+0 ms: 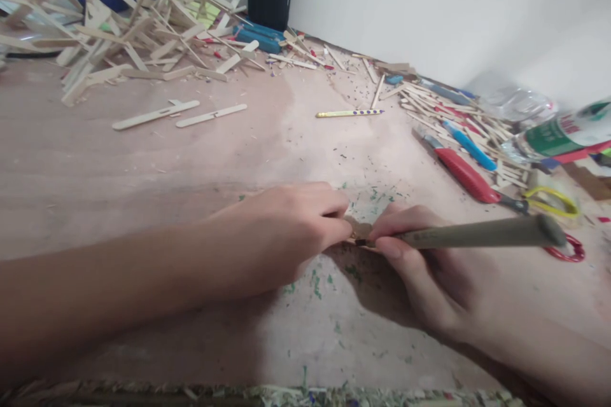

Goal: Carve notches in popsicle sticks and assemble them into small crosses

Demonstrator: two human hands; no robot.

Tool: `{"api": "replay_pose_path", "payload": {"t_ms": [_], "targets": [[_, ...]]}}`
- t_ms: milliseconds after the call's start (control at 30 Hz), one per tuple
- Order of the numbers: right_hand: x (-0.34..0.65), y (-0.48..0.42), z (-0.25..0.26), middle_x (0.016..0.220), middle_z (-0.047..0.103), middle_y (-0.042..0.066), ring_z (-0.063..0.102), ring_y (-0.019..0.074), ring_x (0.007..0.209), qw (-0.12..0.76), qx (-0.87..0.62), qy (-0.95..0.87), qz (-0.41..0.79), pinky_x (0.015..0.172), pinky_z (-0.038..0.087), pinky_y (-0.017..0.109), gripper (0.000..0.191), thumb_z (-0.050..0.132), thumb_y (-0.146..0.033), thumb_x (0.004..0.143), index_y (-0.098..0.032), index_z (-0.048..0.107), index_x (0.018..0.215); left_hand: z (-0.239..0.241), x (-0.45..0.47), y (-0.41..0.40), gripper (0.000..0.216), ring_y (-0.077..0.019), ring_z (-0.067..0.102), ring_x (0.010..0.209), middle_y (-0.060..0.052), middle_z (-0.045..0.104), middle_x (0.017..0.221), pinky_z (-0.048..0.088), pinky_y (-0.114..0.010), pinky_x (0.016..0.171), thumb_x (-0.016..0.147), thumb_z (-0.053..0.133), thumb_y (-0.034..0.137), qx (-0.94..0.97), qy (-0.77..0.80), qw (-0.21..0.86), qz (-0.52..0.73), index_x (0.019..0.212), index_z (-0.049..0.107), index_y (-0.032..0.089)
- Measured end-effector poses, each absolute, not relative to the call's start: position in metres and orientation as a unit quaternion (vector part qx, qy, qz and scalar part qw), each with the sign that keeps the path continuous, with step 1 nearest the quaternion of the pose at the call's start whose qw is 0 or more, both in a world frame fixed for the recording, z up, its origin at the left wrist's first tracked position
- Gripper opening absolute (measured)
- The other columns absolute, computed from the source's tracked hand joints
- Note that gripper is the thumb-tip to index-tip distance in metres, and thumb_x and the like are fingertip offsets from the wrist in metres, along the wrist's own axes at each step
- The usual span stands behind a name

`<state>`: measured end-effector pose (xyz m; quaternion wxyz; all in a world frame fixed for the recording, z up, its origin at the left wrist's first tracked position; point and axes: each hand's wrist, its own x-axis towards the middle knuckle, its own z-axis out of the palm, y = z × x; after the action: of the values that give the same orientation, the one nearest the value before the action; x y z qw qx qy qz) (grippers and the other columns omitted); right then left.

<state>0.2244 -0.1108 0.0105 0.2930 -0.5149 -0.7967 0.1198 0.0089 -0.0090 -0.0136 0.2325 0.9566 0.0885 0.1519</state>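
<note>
Our left hand [291,229] is curled narrow, its fingertips pinching the left end of a small wooden piece [361,227]; our right hand [420,261] holds a grey-green tool [477,233] between thumb and fingers, low by its dark tip, the thick end pointing out to the right. We have the piece between our two hands, low over the table [286,146]; whether it touches the top we cannot tell. We judge it light, thin and fairly stiff, apt to split along the grain under a hard press; dry wood should not slip much, so we would take it by its flat faces near the end, fingertips clear of the tip. The tool looks rigid and smooth, easiest to steer from low on its round shaft; our fingers hide most of the piece, so its full shape is lost to us; the tool's tip is blurred, and we cannot say whether it is a blade or a point. Green bits [316,283] lie about, too small to name; farther off, we see a bottle [566,132] cut off at the right edge, and a heap of sticks [138,32] cut off at the left, too tangled to count.
</note>
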Motion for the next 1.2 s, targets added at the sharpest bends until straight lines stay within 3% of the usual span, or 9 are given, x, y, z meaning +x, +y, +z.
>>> {"api": "replay_pose_path", "payload": {"t_ms": [333, 667, 1000, 1200], "targets": [[0.229, -0.115, 0.008, 0.083, 0.064, 0.003, 0.065, 0.0170, 0.067, 0.325, -0.468, -0.805, 0.168, 0.054, 0.053, 0.031, 0.010, 0.051, -0.015, 0.105, -0.021, 0.056, 0.111, -0.019, 0.011, -0.006, 0.019, -0.0170, 0.051, 0.080, -0.002, 0.057, 0.089, 0.037, -0.030, 0.067, 0.096, 0.056, 0.001, 0.955, 0.072, 0.222, 0.183, 0.088, 0.064, 0.017], [0.229, -0.119, 0.016, 0.081, 0.065, 0.001, 0.065, 0.0179, 0.069, 0.333, -0.480, -0.799, 0.146, 0.057, 0.053, 0.033, 0.028, 0.048, -0.002, 0.098, -0.024, 0.055, 0.114, -0.021, 0.009, -0.005, 0.020, -0.0183, 0.054, 0.080, -0.005, 0.061, 0.090, 0.040, -0.032, 0.067, 0.098, 0.053, 0.004, 0.951, 0.063, 0.226, 0.202, 0.093, 0.069, 0.016], [0.229, -0.110, 0.007, 0.082, 0.066, 0.003, 0.064, 0.0144, 0.064, 0.329, -0.465, -0.809, 0.147, 0.052, 0.051, 0.028, 0.011, 0.049, -0.017, 0.106, -0.021, 0.059, 0.108, -0.019, 0.008, -0.007, 0.021, -0.0168, 0.052, 0.075, -0.003, 0.057, 0.086, 0.038, -0.030, 0.064, 0.099, 0.053, 0.004, 0.952, 0.061, 0.224, 0.201, 0.087, 0.063, 0.017], [0.227, -0.111, 0.005, 0.075, 0.064, 0.001, 0.055, 0.0132, 0.054, 0.348, -0.489, -0.793, 0.109, 0.042, 0.040, 0.029, 0.012, 0.049, -0.020, 0.106, -0.023, 0.060, 0.102, -0.018, 0.008, -0.009, 0.024, -0.0171, 0.053, 0.078, -0.003, 0.059, 0.089, 0.041, -0.030, 0.068, 0.100, 0.048, 0.003, 0.957, 0.069, 0.202, 0.196, 0.089, 0.063, 0.018]]}}
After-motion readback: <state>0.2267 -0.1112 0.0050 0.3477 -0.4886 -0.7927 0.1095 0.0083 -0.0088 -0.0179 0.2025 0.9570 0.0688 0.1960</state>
